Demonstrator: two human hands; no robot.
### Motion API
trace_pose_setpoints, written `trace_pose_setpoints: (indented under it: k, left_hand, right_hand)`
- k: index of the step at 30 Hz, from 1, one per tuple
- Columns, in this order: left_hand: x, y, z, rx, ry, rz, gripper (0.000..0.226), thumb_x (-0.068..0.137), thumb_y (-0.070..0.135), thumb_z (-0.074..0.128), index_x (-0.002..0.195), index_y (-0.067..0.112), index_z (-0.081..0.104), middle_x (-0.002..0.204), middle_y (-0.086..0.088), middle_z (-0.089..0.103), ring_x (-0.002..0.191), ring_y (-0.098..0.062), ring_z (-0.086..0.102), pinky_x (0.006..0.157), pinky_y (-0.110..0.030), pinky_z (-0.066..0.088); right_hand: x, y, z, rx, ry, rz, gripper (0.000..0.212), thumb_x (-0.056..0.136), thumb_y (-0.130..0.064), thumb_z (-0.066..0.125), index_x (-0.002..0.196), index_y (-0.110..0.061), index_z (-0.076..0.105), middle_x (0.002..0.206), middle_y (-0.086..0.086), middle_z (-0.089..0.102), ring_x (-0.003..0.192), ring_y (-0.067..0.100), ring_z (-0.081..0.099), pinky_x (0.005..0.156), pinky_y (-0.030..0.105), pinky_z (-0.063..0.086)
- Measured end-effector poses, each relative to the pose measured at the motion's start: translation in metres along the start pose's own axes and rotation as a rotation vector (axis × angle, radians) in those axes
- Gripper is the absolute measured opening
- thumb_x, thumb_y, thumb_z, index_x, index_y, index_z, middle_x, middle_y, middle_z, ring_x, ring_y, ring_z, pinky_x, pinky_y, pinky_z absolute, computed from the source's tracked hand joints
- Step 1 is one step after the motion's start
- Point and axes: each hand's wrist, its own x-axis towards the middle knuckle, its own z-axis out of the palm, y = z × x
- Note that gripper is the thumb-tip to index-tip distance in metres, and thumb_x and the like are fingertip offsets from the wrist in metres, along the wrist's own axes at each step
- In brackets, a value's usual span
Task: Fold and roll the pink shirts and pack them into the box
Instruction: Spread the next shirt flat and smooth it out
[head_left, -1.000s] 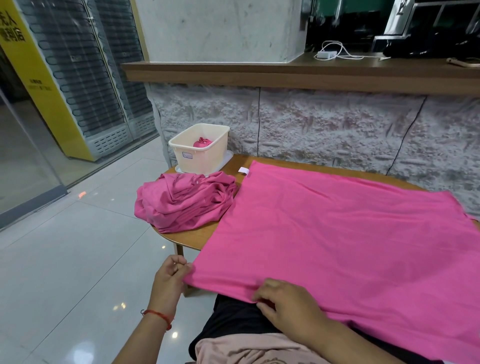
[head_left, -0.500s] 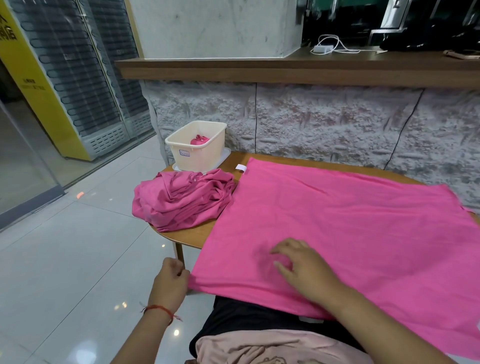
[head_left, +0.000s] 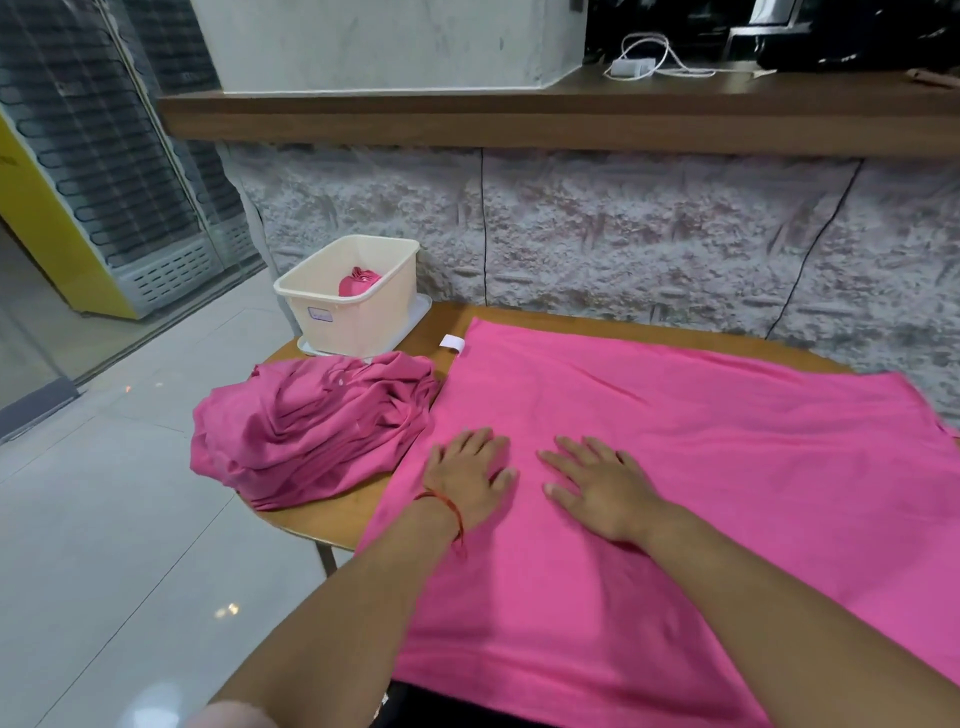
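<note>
Here both hands, left hand (head_left: 470, 480) and right hand (head_left: 597, 488), press straight fingers (head_left: 563, 460) flat on the spread pink shirt (head_left: 701, 441).

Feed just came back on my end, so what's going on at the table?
A person's left hand and right hand lie flat, side by side, on a bright pink shirt spread across the table. A heap of darker pink shirts sits crumpled at the left, and the cream box behind it holds one rolled shirt.
</note>
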Motion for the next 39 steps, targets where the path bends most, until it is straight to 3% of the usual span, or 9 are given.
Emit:
trace_pose_setpoints:
  k: [3, 7, 10, 15, 17, 20, 26, 32, 39]
  left_hand:
    - [0.010, -0.018, 0.018, -0.007, -0.003, -0.144, 0.083, 0.091, 0.084, 0.019, 0.163, 0.044, 0.010, 0.173, 0.012, 0.003, 0.160, -0.026, -0.003, 0.125, -0.060, 0.000]
    - [0.018, -0.020, 0.023, -0.004, 0.006, -0.244, 0.107, 0.076, 0.100, 0.015, 0.164, 0.041, 0.004, 0.173, 0.009, -0.002, 0.159, -0.028, -0.006, 0.122, -0.063, 0.002]
    - [0.032, -0.014, 0.018, 0.041, 0.012, -0.312, 0.112, 0.072, 0.102, 0.014, 0.163, 0.035, 0.016, 0.171, 0.002, 0.015, 0.156, -0.034, 0.014, 0.118, -0.066, 0.016]
    - [0.088, -0.003, 0.010, 0.218, 0.180, -0.208, 0.077, 0.092, 0.075, 0.025, 0.146, 0.025, 0.046, 0.146, -0.005, 0.051, 0.137, -0.032, 0.041, 0.110, -0.059, 0.033]
    - [0.114, -0.003, 0.015, 0.110, 0.125, -0.103, 0.070, 0.095, 0.073, 0.026, 0.154, 0.035, 0.035, 0.162, 0.000, 0.036, 0.152, -0.031, 0.025, 0.120, -0.064, 0.020]
    - [0.139, -0.016, 0.025, -0.004, -0.025, -0.153, 0.079, 0.089, 0.085, 0.014, 0.160, 0.051, 0.005, 0.173, 0.010, 0.000, 0.159, -0.033, -0.007, 0.121, -0.067, -0.003]
    - [0.187, -0.036, 0.012, 0.040, -0.054, -0.362, 0.077, 0.098, 0.074, 0.012, 0.164, 0.038, 0.000, 0.174, -0.005, -0.006, 0.156, -0.046, -0.007, 0.122, -0.065, 0.007]
    - [0.210, -0.073, 0.001, -0.011, -0.091, -0.144, 0.079, 0.095, 0.077, 0.020, 0.164, 0.038, 0.015, 0.174, -0.003, 0.000, 0.158, -0.036, -0.012, 0.127, -0.056, 0.000]
    - [0.205, -0.113, -0.012, -0.256, 0.055, 0.040, 0.052, 0.101, 0.056, 0.045, 0.148, 0.036, 0.053, 0.167, -0.002, 0.033, 0.157, -0.024, 0.019, 0.127, -0.050, 0.015]
  right_hand:
    - [0.029, 0.030, -0.004, 0.021, 0.004, -0.004, 0.075, 0.090, -0.087, 0.012, 0.158, -0.061, -0.004, 0.172, -0.022, -0.007, 0.161, 0.021, -0.004, 0.126, 0.057, 0.003]
    - [0.069, 0.063, -0.015, 0.030, 0.010, 0.037, 0.080, 0.083, -0.094, 0.008, 0.155, -0.065, -0.006, 0.171, -0.023, -0.012, 0.161, 0.023, -0.010, 0.126, 0.061, -0.002]
    - [0.095, 0.076, -0.022, 0.051, 0.005, 0.062, 0.082, 0.079, -0.099, 0.011, 0.153, -0.068, -0.008, 0.170, -0.023, -0.014, 0.160, 0.024, -0.014, 0.124, 0.063, -0.008]
    - [0.132, 0.083, -0.034, 0.076, -0.001, 0.100, 0.084, 0.073, -0.105, 0.014, 0.148, -0.074, -0.008, 0.170, -0.024, -0.013, 0.160, 0.025, -0.016, 0.123, 0.064, -0.010]
    - [0.140, 0.087, -0.034, 0.066, 0.019, 0.092, 0.083, 0.074, -0.105, 0.013, 0.147, -0.075, -0.010, 0.170, -0.024, -0.014, 0.159, 0.025, -0.018, 0.123, 0.064, -0.012]
    - [0.143, 0.093, -0.028, 0.050, 0.070, 0.059, 0.080, 0.076, -0.104, 0.010, 0.147, -0.074, -0.014, 0.170, -0.023, -0.016, 0.159, 0.025, -0.019, 0.122, 0.064, -0.015]
    - [0.146, 0.098, -0.024, 0.024, 0.095, 0.044, 0.079, 0.078, -0.102, 0.007, 0.148, -0.072, -0.016, 0.170, -0.022, -0.018, 0.158, 0.024, -0.021, 0.122, 0.065, -0.015]
    - [0.147, 0.101, -0.023, 0.011, 0.103, 0.036, 0.079, 0.079, -0.102, 0.006, 0.148, -0.072, -0.016, 0.170, -0.022, -0.018, 0.159, 0.025, -0.020, 0.122, 0.065, -0.014]
    - [0.147, 0.101, -0.023, 0.009, 0.109, 0.035, 0.079, 0.079, -0.102, 0.006, 0.148, -0.072, -0.016, 0.170, -0.022, -0.017, 0.159, 0.025, -0.020, 0.122, 0.065, -0.013]
